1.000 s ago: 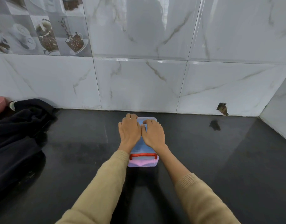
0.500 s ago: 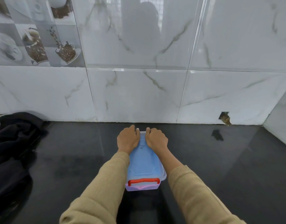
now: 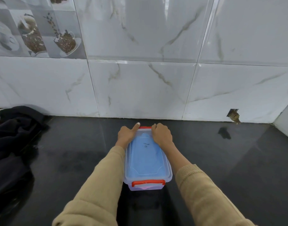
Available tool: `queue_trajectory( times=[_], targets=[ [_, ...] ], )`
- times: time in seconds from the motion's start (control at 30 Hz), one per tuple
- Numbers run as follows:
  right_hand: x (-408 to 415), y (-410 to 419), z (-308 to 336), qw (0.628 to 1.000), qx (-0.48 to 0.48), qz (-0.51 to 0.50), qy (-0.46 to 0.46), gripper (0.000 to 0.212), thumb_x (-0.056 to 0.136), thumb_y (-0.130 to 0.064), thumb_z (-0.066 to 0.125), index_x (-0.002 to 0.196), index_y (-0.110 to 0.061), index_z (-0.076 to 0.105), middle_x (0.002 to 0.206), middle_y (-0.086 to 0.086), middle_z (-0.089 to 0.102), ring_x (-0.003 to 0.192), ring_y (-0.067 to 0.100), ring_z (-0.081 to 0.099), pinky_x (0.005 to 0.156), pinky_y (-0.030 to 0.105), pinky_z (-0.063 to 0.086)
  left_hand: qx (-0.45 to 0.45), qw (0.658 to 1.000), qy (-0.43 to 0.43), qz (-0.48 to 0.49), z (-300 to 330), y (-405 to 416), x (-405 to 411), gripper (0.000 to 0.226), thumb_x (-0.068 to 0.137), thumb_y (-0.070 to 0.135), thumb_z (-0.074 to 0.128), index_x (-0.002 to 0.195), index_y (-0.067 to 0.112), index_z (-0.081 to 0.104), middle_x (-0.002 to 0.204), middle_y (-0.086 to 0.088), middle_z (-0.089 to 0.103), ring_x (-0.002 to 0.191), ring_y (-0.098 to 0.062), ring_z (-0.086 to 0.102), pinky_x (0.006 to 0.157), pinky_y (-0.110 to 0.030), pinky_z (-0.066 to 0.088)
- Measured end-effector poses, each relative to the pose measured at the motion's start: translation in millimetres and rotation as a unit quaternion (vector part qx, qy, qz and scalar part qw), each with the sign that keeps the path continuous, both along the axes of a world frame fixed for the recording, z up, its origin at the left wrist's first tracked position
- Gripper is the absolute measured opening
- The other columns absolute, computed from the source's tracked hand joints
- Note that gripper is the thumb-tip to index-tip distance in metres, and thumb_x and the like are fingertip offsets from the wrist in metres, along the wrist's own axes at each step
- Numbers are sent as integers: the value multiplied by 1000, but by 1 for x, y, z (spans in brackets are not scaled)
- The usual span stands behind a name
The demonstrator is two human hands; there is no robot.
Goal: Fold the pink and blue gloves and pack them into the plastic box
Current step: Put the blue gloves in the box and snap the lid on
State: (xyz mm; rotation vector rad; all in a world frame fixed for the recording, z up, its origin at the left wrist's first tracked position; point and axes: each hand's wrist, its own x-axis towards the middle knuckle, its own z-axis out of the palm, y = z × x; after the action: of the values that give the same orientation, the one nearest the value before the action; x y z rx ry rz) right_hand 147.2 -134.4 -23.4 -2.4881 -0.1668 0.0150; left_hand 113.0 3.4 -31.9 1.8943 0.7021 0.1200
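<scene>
A clear plastic box [image 3: 147,170] with its lid on stands on the black counter, one red clasp [image 3: 148,183] at its near end and another [image 3: 145,127] at its far end. Blue glove fabric [image 3: 146,159] shows through the lid, and a strip of pink glove [image 3: 144,187] shows low at the near wall. My left hand [image 3: 127,135] rests at the far left corner of the lid, thumb stretched toward the far clasp. My right hand [image 3: 162,135] curls over the far right corner, fingers bent down behind the lid's edge.
A heap of black cloth [image 3: 14,136] lies on the counter at the far left. The marble-tiled wall [image 3: 140,87] rises just behind the box, with a broken hole [image 3: 233,115] low on the right. A side wall [image 3: 285,121] closes the right end.
Both hands slid from the middle of the lid to its far end, and the fingers curled there. The far red clasp is now uncovered. The view dropped closer to the box.
</scene>
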Motion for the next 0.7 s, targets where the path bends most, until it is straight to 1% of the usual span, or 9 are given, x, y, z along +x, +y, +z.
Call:
queue_trajectory(
  times=[0.03,0.07,0.13,0.27,0.37,0.43,0.57,0.63,0.7],
  targets=[
    [0,0,1,1000,8,8,2,41,103,-29,26,90,-2,53,88,11,58,76,24,50,66,31,37,-4,1000,-19,-11,1,0,0,49,86,55,58,66,10,50,66,-4,47,61,-14,46,61,-28,37],
    [-1,0,1,1000,15,15,4,42,104,-31,25,99,-1,53,94,14,59,77,23,50,67,31,37,-1,999,-36,-19,1,0,-1,50,88,52,57,58,14,42,59,-2,41,54,-12,39,56,-26,34],
    [-2,-1,1,999,29,25,7,43,104,-35,23,105,-1,50,98,14,59,78,23,50,68,32,38,19,997,-67,-27,1,-1,-2,47,91,47,55,60,16,40,59,1,41,55,-11,38,55,-23,33],
    [-2,-3,2,998,49,35,6,41,103,-37,24,105,-4,49,92,12,57,79,24,50,68,33,38,70,992,-103,-34,0,-1,-4,39,97,38,48,67,16,36,67,2,43,59,-9,37,54,-23,32],
    [-2,-4,1,998,49,41,-2,36,103,-36,24,95,-8,46,86,9,54,76,23,50,66,32,38,109,989,-94,-37,0,-2,-4,39,101,34,41,67,17,31,67,1,41,60,-10,33,55,-27,30],
    [-2,-5,1,998,46,43,-9,34,104,-35,24,90,-11,42,84,9,54,74,23,49,65,31,38,115,989,-87,-36,1,-4,-5,39,102,33,38,67,16,30,68,0,41,61,-11,33,56,-29,30],
    [-4,-7,1,998,43,43,-20,32,104,-34,24,88,-12,40,77,6,52,68,20,47,63,30,36,117,989,-80,-45,3,-5,-7,35,102,32,37,72,13,33,71,-2,43,69,-17,37,65,-30,33],
    [-5,-7,1,998,40,44,-26,31,104,-33,25,87,-12,40,70,1,47,62,15,44,60,30,35,118,988,-82,-48,3,-6,-7,34,102,29,37,73,12,34,73,-5,45,71,-18,37,66,-30,33],
    [-6,-8,0,998,32,50,-32,30,104,-32,25,87,-12,39,67,0,46,62,17,44,60,30,36,118,988,-90,-50,3,-6,-8,33,102,26,37,72,11,34,74,-7,44,72,-18,36,65,-29,32]
  ],
)
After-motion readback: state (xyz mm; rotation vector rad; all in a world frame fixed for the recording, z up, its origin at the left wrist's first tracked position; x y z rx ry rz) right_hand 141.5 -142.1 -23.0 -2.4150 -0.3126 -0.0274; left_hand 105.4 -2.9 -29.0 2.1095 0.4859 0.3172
